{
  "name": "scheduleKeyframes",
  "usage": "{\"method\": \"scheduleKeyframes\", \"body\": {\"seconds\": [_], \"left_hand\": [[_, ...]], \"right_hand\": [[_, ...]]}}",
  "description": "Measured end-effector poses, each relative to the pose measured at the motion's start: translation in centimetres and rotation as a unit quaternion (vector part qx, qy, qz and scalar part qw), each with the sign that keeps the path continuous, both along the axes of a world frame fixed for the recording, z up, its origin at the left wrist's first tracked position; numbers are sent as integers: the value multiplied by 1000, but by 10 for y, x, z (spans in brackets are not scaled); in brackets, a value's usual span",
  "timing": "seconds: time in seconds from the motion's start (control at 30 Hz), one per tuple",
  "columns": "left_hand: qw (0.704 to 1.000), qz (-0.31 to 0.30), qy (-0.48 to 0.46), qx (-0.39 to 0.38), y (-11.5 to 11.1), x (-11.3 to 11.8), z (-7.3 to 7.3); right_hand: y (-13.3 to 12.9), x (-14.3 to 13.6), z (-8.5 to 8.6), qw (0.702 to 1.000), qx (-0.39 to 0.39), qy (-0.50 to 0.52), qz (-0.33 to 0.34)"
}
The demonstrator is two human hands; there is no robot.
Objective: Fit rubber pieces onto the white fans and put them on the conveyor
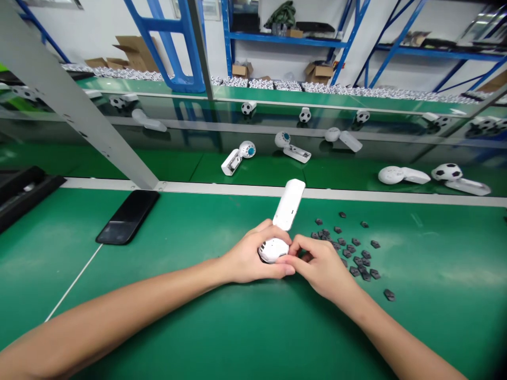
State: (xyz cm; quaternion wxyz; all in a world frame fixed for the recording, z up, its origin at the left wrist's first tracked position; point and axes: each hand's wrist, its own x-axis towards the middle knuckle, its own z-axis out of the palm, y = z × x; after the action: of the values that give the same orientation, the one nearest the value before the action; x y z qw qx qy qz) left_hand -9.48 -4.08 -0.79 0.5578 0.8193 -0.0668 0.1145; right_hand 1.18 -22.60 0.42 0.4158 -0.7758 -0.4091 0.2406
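Observation:
My left hand [257, 253] is wrapped round the round head of a white plastic device [274, 250], whose flat oblong body [290, 205] sticks out beyond my fingers, away from me. Dark slots show at the head's left side. At the right edge of that head my right hand [319, 262] is closed, thumb and index finger pinched against it. Whatever lies between those fingertips, if anything, is hidden. Just right of my right hand, several small dark grey angular pieces [358, 261] are scattered over the green tabletop [222, 332].
A black phone [129, 216] lies at left beside a slanted grey post [99, 126]. Beyond the white table edge, similar white devices [297, 150], some with football-patterned heads [447, 172], lie on a green belt [178, 163]. A black tray-like object [27, 192] stands far left.

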Motion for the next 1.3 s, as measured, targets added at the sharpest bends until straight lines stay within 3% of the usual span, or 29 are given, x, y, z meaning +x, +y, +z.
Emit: {"method": "scheduleKeyframes", "body": {"seconds": [0.2,0.27,0.43,0.5,0.7,0.8,0.9,0.97,1.07,1.17,1.3], "left_hand": [[996,6,12,-84,3,2,-2],[996,25,21,-89,4,1,-1],[986,34,68,-149,4,0,3],[986,41,72,-144,4,0,5],[998,34,46,-10,9,-3,5],[996,-1,68,-62,9,-3,0],[993,20,58,-101,9,-2,-3],[993,50,46,-96,9,0,-4],[990,71,57,-106,10,2,-4],[990,70,68,-106,9,4,-2],[995,62,47,-64,7,5,1]], "right_hand": [[-4,18,9,990,28,-78,110],[-8,33,12,991,16,-101,86],[-28,83,7,967,-68,-228,-92],[-35,96,3,958,-100,-248,-102],[-37,100,1,946,-143,-277,-87],[-36,101,-2,944,-153,-281,-85],[-34,108,-7,950,-124,-273,-91],[-31,109,-10,962,-85,-234,-111],[-24,95,-8,988,-3,-76,-137],[-16,66,3,989,66,97,-95],[-5,27,18,969,84,231,-19]]}}
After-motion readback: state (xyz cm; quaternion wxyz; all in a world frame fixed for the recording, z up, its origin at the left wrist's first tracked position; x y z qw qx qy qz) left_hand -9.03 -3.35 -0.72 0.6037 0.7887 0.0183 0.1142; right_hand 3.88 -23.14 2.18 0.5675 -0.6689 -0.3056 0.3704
